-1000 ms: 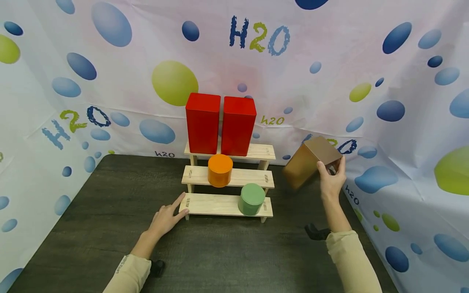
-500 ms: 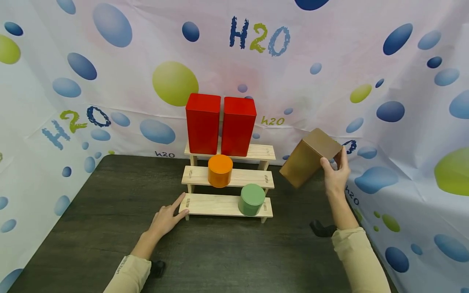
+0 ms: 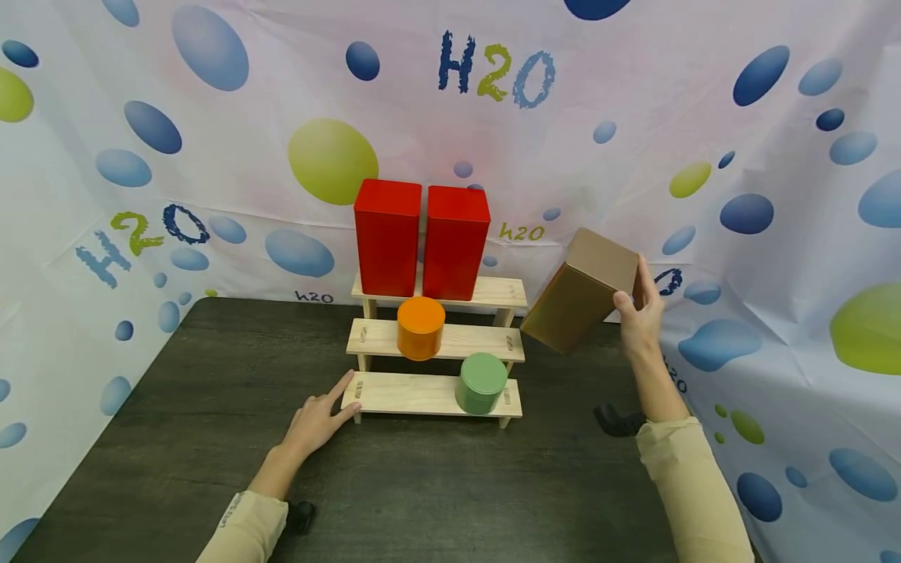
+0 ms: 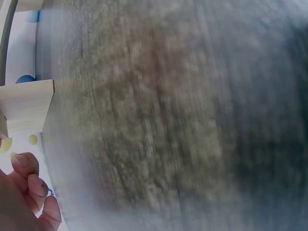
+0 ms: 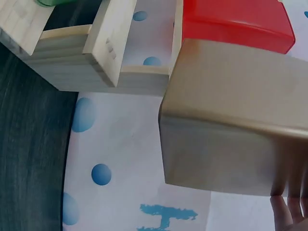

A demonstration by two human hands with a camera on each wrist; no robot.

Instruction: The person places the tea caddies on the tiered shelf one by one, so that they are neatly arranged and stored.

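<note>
A tall gold box (image 3: 584,293) hangs tilted in the air to the right of the wooden step shelf (image 3: 401,393). My right hand (image 3: 642,317) grips it at its upper right end, thumb in front; some fingers are hidden behind it. In the right wrist view the gold box (image 5: 231,120) fills the right side, with fingertips (image 5: 288,211) at its lower edge. At the left end of the lowest step, my left hand (image 3: 313,422) holds the plank between thumb and index finger. The left wrist view shows the other fingers (image 4: 36,185) curled beside the shelf.
Two red boxes (image 3: 387,242) stand side by side on the top step. An orange round tin (image 3: 421,332) sits on the middle step, a green round tin (image 3: 482,385) at the lowest step's right. A patterned cloth (image 3: 232,156) hangs behind the dark table (image 3: 436,485).
The gold box has moved up and left towards the top step, carried by my right hand. The left hand stays at the shelf's end.
</note>
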